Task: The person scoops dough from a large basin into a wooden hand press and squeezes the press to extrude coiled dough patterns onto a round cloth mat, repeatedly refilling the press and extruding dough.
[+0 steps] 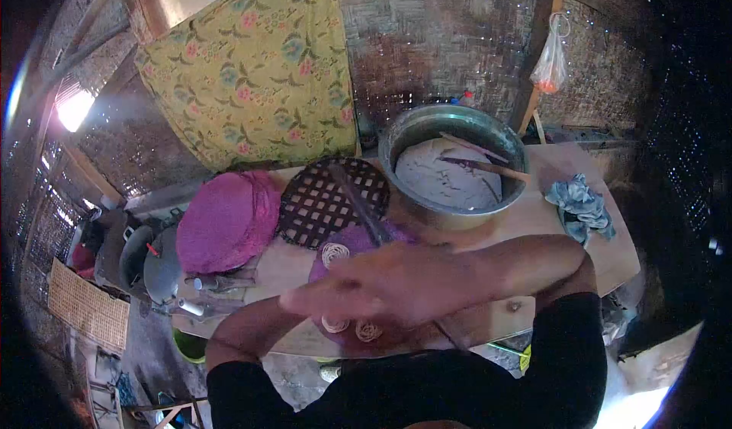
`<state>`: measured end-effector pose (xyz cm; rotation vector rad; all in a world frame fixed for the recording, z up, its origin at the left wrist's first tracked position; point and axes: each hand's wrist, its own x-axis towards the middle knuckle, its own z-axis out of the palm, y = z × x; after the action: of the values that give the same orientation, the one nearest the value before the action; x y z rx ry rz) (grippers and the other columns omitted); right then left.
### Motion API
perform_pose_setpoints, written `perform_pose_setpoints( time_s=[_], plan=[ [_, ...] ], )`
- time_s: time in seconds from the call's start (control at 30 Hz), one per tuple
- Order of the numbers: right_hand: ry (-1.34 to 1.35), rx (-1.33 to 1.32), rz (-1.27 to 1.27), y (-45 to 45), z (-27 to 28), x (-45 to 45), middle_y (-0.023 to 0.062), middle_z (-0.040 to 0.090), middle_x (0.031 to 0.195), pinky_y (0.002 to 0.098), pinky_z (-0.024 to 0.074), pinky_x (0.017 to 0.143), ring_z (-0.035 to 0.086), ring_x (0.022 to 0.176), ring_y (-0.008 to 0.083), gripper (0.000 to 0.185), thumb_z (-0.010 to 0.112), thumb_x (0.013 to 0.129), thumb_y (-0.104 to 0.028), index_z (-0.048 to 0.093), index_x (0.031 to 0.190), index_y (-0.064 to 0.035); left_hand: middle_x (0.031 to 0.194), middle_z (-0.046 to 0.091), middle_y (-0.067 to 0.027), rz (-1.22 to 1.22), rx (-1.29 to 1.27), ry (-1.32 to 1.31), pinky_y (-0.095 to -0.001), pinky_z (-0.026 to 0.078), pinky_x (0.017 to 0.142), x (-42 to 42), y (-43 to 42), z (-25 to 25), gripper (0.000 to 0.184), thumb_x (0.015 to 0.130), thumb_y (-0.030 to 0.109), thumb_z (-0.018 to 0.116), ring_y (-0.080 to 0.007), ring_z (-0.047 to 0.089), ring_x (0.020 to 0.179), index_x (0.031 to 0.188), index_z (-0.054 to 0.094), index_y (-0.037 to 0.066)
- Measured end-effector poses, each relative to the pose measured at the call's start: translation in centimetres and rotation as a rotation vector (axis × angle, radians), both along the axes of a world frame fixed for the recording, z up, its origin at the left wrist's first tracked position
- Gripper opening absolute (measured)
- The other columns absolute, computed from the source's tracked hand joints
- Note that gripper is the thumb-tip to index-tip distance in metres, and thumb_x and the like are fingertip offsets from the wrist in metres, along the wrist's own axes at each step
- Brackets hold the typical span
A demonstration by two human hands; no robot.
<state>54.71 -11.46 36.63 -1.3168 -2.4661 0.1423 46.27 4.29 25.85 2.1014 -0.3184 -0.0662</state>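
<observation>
My left hand [309, 298] and my right hand [381, 280] come together over a purple round mat [324, 263], overlapping and blurred by motion. Their fingers look closed, but what lies between them is hidden. A long dark bar [358, 200] slants from beyond the hands, passes beneath my right forearm, and shows again near my body. Pale coils of thin strands rest on the mat: one coil [335, 255] beyond my hands, another coil [335, 324] and a third coil [368, 330] on the near side.
A big metal basin [389, 158] holds pale dough with wooden sticks in it. Left of it are a black woven tray [293, 219] and stacked purple mats [225, 223]. A grey-blue cloth [583, 208] lies right. Pots [162, 265] stand beyond the left edge of the table [511, 235].
</observation>
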Motion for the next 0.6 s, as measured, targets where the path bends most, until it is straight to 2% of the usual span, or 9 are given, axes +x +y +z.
perform_pose_setpoints(
  time_s=[0.1, 0.17, 0.27, 0.33, 0.4, 0.5, 0.53, 0.57, 0.6],
  plan=[
    [0.33, 0.342, -0.107, 0.2, 0.2, 2.5, 0.0204, 0.053, 0.09, 0.0452, 0.0478, 0.059, 0.057, 0.066, 0.0386, 0.058, 0.055, 0.081, -0.005, 0.03, 0.133, -0.0075, 0.114, 0.056, -0.0125, -0.014, 0.221, 0.025, -0.0367, 0.037, 0.099, 1.6, -0.7, 0.6, 0.043, 0.081, 0.017, 0.065, -0.0226, 0.052, 0.111, 0.121, 0.052, 0.008],
    [0.605, 0.249, -0.423, -0.6, 0.9, 3.7, 0.0092, 0.048, 0.082, 0.0271, 0.0458, 0.062, 0.055, 0.072, 0.0158, 0.051, 0.052, 0.08, 0.003, 0.033, 0.127, -0.003, 0.114, 0.057, -0.0132, -0.066, 0.615, 0.088, -0.0377, 0.037, 0.099, 1.7, -1.0, 2.2, 0.042, 0.081, 0.024, 0.065, -0.0247, 0.051, 0.112, 0.118, 0.054, 0.007],
    [0.775, 0.245, -0.592, -1.4, 0.7, 4.7, 0.0075, 0.047, 0.09, 0.0265, 0.041, 0.064, 0.046, 0.074, 0.0105, 0.043, 0.049, 0.082, 0.004, 0.036, 0.122, -0.0042, 0.087, 0.065, -0.0177, 0.17, 0.586, -0.469, -0.037, 0.05, 0.074, 1.5, -2.7, 5.0, 0.033, 0.072, 0.019, 0.068, -0.0318, 0.063, 0.084, 0.102, 0.062, 0.008],
    [0.643, 0.457, -0.599, -1.5, -0.3, 6.5, 0.0071, 0.046, 0.095, 0.0257, 0.0392, 0.065, 0.043, 0.076, 0.0097, 0.043, 0.048, 0.082, 0.006, 0.036, 0.122, -0.0051, 0.089, 0.065, -0.015, 0.183, 0.643, -0.277, -0.036, 0.05, 0.072, 0.5, -1.6, 3.8, 0.032, 0.073, 0.019, 0.068, -0.0287, 0.064, 0.082, 0.102, 0.062, 0.008],
    [0.609, 0.485, -0.66, -4.2, 0.2, 9.2, 0.0069, 0.046, 0.1, 0.0315, 0.0387, 0.086, 0.049, 0.094, 0.0197, 0.037, 0.045, 0.084, 0.004, 0.041, 0.118, -0.0084, 0.091, 0.066, -0.0123, 0.194, 0.696, -0.078, -0.035, 0.051, 0.069, -0.8, 0.4, 1.5, 0.031, 0.075, 0.019, 0.069, -0.0255, 0.065, 0.08, 0.102, 0.062, 0.008],
    [0.998, 0.807, -0.863, -8.7, 2.3, 13.4, 0.0049, 0.043, 0.078, 0.0297, 0.0392, 0.055, 0.042, 0.062, 0.0135, 0.033, 0.047, 0.086, -0.003, 0.037, 0.116, -0.0113, 0.101, 0.064, -0.0087, 0.476, 0.227, -0.277, -0.0296, 0.049, 0.074, -0.8, 4.3, -2.1, 0.03, 0.084, 0.009, 0.06, -0.0149, 0.061, 0.085, 0.113, 0.057, 0.001],
    [1.191, 0.999, -0.872, -9.5, 2.7, 14.7, 0.0042, 0.042, 0.07, 0.029, 0.0393, 0.045, 0.04, 0.051, 0.0114, 0.031, 0.047, 0.087, -0.005, 0.036, 0.116, -0.0123, 0.097, 0.065, -0.0084, 0.474, -0.283, -0.116, -0.0295, 0.049, 0.076, -0.4, 4.7, -2.4, 0.032, 0.082, 0.009, 0.063, -0.0158, 0.062, 0.085, 0.113, 0.057, 0.001],
    [1.19, 0.996, -0.892, -9.3, 2.5, 15.6, 0.0042, 0.042, 0.07, 0.029, 0.0393, 0.045, 0.04, 0.051, 0.0114, 0.031, 0.047, 0.087, -0.005, 0.036, 0.116, -0.0123, 0.1, 0.064, -0.0084, 0.539, -0.438, -0.196, -0.0296, 0.049, 0.077, 0.4, 3.3, -1.9, 0.036, 0.083, 0.009, 0.063, -0.0159, 0.061, 0.087, 0.117, 0.054, 0.001],
    [1.331, 1.225, -0.783, -8.8, 2.1, 16.6, 0.0046, 0.042, 0.07, 0.0294, 0.04, 0.046, 0.04, 0.052, 0.0127, 0.031, 0.047, 0.087, -0.005, 0.036, 0.115, -0.0123, 0.103, 0.062, -0.0085, 0.594, -0.586, -0.288, -0.0297, 0.049, 0.079, 1.2, 1.8, -1.5, 0.039, 0.083, 0.009, 0.063, -0.0161, 0.06, 0.088, 0.12, 0.052, 0.001]
  ],
)
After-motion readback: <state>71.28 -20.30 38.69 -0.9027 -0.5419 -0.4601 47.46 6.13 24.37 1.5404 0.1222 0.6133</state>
